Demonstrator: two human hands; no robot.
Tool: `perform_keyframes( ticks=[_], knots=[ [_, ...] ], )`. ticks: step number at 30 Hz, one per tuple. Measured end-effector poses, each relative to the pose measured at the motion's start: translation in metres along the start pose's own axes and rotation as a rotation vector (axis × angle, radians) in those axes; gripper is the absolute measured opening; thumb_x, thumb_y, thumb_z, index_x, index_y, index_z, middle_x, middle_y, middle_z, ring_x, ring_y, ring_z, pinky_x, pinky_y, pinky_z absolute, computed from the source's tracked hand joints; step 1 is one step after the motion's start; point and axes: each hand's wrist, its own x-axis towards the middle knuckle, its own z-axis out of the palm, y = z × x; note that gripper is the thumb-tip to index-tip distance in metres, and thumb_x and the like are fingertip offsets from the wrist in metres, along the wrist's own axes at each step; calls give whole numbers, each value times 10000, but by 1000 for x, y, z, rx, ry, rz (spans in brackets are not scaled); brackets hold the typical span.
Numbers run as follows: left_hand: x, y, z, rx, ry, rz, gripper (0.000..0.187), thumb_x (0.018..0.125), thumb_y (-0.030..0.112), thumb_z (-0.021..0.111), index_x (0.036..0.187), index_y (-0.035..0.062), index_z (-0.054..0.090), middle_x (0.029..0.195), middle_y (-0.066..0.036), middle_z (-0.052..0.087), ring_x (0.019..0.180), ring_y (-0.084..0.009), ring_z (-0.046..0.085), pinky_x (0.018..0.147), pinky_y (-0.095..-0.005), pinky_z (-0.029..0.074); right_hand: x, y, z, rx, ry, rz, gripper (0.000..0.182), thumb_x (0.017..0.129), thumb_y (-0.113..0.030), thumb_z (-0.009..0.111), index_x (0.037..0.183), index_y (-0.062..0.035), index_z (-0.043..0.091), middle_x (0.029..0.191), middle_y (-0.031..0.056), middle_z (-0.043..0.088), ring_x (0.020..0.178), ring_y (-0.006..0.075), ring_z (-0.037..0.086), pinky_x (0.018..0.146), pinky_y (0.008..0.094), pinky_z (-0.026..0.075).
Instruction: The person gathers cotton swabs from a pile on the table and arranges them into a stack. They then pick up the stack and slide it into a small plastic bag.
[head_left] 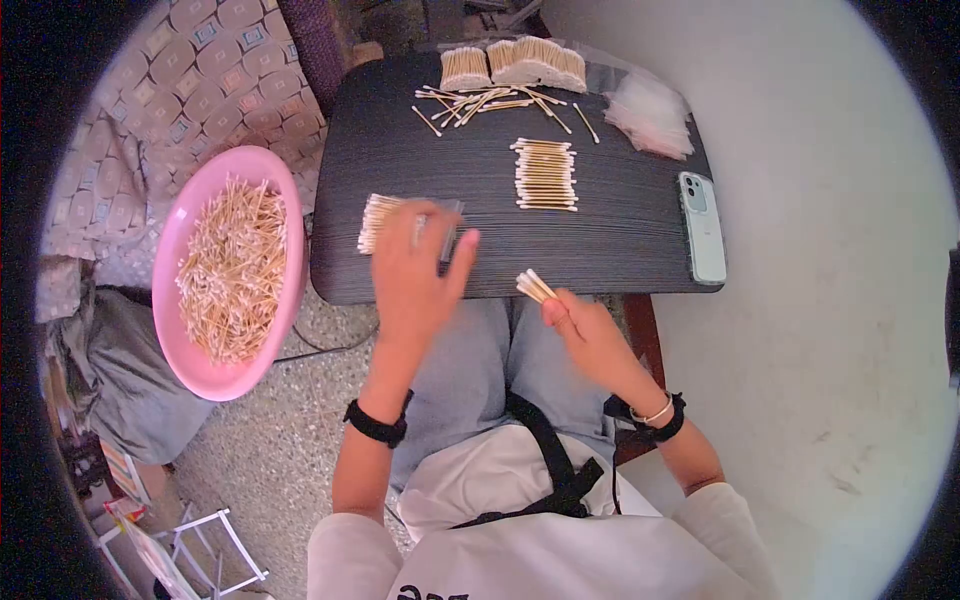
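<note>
My right hand [595,340] pinches one small bundle [536,287] low, probably so its tips stay together. My left hand [412,280] is open, fingers apart, over one group of swabs [371,222]; blur hides whether it touches. One parallel row [546,175] lies beyond and between the hands on the table [640,215], seemingly for evenness. One bowl [172,290] of uncountable swabs sits left of my left hand, likely for reach. Beyond my right hand: one phone [706,235], one pile of bags [650,115].

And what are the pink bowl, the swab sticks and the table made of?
Bowl: likely plastic, smooth and a bit shiny.
Swab sticks: probably wood or bamboo, plain tan.
Table: dark and streaky like wood, maybe just a printed top.
</note>
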Motion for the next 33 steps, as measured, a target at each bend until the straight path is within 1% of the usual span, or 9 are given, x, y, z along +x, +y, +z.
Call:
perform_keyframes(
  ticks=[2, 5, 8, 14, 17, 20, 23, 29, 33],
  knots=[
    [6, -12, -1, 116, 37, -27, 343, 830, 277, 729, 1014, 2, 640, 1109, -160, 590, 1041, -359, 562, 929, -459, 441, 3, 5, -2, 28, -33, 31, 343, 1037, -280, 441, 875, 9, 531, 761, 176, 620, 691, 380, 594, 638, 437, 448],
    [-2, -31, 12, 142, -36, -16, 466, 788, 315, 755, 1090, -11, 614, 1108, -178, 557, 1039, -377, 550, 928, -472, 437, 10, 20, 14, 293, -98, -61, 360, 1038, -286, 448, 834, 0, 529, 703, 122, 572, 638, 267, 558, 610, 394, 433],
    [-6, -34, 18, 250, 18, 51, 440, 796, 291, 743, 1092, -8, 616, 1118, -172, 559, 1035, -376, 555, 941, -482, 433, 14, 3, 15, 403, -173, 58, 366, 1057, -312, 435, 829, -34, 503, 672, -42, 431, 612, 68, 393, 553, 249, 355],
    [-13, -38, 14, 2, -87, -139, 270, 880, 168, 638, 1078, -16, 646, 1105, -166, 569, 1073, -355, 561, 936, -440, 446, 25, -7, 17, 364, -171, -3, 371, 1054, -324, 437, 826, -41, 513, 695, -39, 456, 620, 71, 401, 560, 243, 367],
    [-19, -33, 12, -20, -132, -72, 225, 912, 104, 580, 1086, -18, 653, 1091, -166, 582, 1069, -344, 568, 926, -419, 453, 33, -7, 27, 387, -158, -18, 370, 1051, -332, 440, 826, -50, 522, 693, -39, 456, 617, 63, 402, 551, 231, 361],
    [-26, -13, 5, -70, -168, -84, 235, 935, 101, 544, 1115, -11, 647, 1116, -158, 593, 1072, -344, 573, 940, -425, 449, 45, -8, 35, 453, -185, 30, 396, 1035, -324, 429, 816, -18, 549, 647, 37, 490, 595, 147, 457, 558, 335, 400],
    [-32, -11, 1, -96, -191, -139, 244, 956, 121, 519, 1130, 3, 642, 1148, -153, 613, 1108, -334, 577, 967, -428, 438, 49, -9, 35, 472, -216, 26, 403, 1032, -327, 426, 820, -12, 561, 610, 40, 483, 574, 161, 479, 547, 342, 402],
    [-37, -3, -1, -44, -209, -66, 250, 974, 143, 498, 1141, 21, 638, 1194, -144, 639, 1153, -313, 576, 1040, -429, 401, 55, -7, 36, 402, -253, 54, 402, 1025, -335, 437, 815, -18, 567, 566, 26, 493, 528, 157, 509, 495, 330, 386],
    [-39, -2, -2, -50, -292, -95, 301, 1011, 190, 440, 1207, 61, 629, 1321, -106, 596, 1244, -340, 526, 1080, -436, 382, 61, -18, 35, 608, -324, 252, 372, 1024, -349, 461, 822, -49, 548, 584, -27, 436, 498, 100, 409, 457, 273, 333]
  ],
)
